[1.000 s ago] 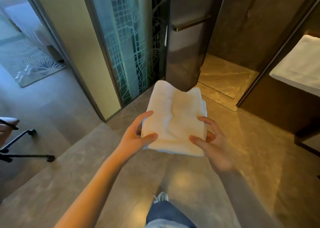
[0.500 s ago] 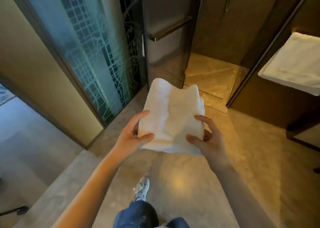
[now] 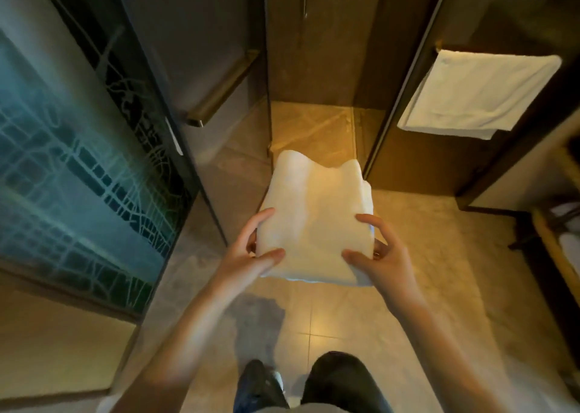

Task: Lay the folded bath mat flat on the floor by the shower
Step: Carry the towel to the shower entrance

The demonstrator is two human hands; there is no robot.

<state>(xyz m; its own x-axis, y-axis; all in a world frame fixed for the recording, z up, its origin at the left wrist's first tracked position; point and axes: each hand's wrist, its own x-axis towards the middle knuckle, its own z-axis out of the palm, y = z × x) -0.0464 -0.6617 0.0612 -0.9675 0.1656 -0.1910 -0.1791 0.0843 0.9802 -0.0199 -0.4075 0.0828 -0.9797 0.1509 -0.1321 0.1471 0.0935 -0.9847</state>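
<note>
Head view, looking down. The folded bath mat (image 3: pixel 317 221), white and thick, is held in the air above the tiled floor (image 3: pixel 433 271), level and still folded, directly in front of the shower (image 3: pixel 314 123) opening. The left hand (image 3: pixel 248 255) grips the mat's near left corner, thumb pressed on the top face and the other fingers curled beneath the edge; the right hand (image 3: pixel 379 258) grips the near right corner in the same manner, thumb and forefinger lying on top and the remaining fingers tucked under. The mat's far edge sags into two rounded humps that overlap the shower threshold in the frame. Left of the mat stands a glass door (image 3: pixel 219 67) carrying a horizontal bar handle (image 3: pixel 226 89), and farther left of the mat a frosted panel (image 3: pixel 72 167) with a line pattern. Right of the mat and higher in the frame, a white towel (image 3: pixel 477 95) hangs on the dark wall. Below the mat, toward the viewer, are the person's dark trouser legs (image 3: pixel 339 381); a shoe may show at the left leg, but blur makes this uncertain.
</note>
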